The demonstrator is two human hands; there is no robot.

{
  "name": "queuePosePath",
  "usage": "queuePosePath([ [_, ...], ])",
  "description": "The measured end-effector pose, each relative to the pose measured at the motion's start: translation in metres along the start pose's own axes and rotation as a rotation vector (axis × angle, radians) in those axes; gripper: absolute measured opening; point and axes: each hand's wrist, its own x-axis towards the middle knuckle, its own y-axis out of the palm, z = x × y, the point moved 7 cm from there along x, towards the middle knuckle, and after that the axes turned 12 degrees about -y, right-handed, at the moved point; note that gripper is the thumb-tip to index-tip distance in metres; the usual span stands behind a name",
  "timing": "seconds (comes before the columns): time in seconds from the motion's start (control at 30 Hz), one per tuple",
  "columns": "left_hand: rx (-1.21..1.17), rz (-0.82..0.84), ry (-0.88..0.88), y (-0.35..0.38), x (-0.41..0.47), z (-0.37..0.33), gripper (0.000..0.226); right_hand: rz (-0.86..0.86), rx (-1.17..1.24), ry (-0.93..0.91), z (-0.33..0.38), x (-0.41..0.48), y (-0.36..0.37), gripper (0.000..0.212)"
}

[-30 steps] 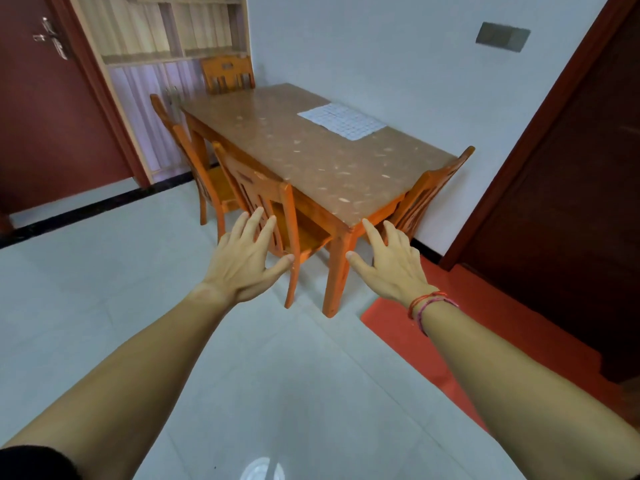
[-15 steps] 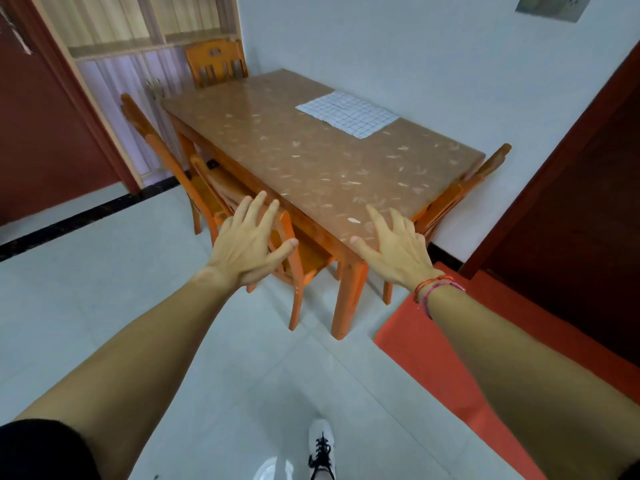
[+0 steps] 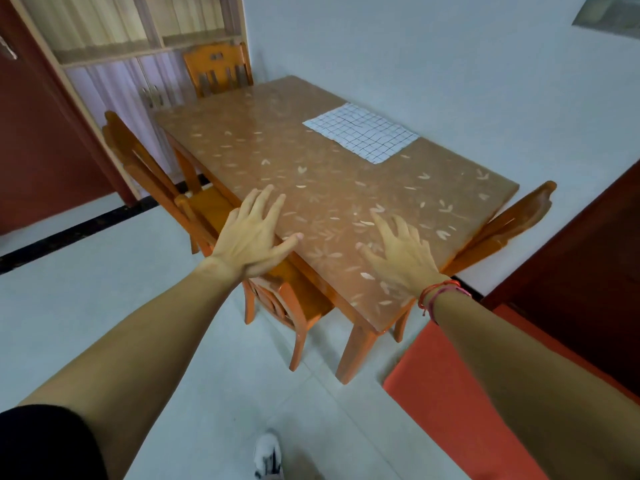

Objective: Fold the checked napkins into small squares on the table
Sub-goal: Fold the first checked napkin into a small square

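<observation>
A white napkin with a dark checked grid [image 3: 362, 136] lies flat and spread out on the far right part of the brown table [image 3: 263, 157], close to the wall. My left hand [image 3: 254, 233] is stretched forward with fingers spread, over the table's near left edge. My right hand [image 3: 398, 252], with cords round the wrist, is held out the same way over the near end of the table. Both hands hold nothing and are well short of the napkin.
Orange wooden chairs stand round the table: one tucked in at the near left [image 3: 284, 299], another further along the left side [image 3: 138, 157], one at the far end [image 3: 218, 69], one at the right [image 3: 512, 220]. A red mat [image 3: 450, 403] lies on the tiled floor. My shoe [image 3: 268, 453] shows below.
I have walked closer to the table, which now looks larger and nearer. Both outstretched hands have come from in front of the chairs to over the table's near end.
</observation>
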Motion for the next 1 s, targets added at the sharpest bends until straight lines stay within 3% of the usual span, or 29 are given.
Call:
queuePosePath([
  [0.57, -0.042, 0.179, 0.214, 0.094, 0.246, 0.037, 0.082, 0.015, -0.088, 0.179, -0.034, 0.203, 0.043, 0.069],
  [1.0, -0.095, 0.285, 0.346, 0.145, 0.356, -0.006, 0.085, 0.001, -0.075, 0.298, -0.085, 0.297, 0.035, 0.070],
])
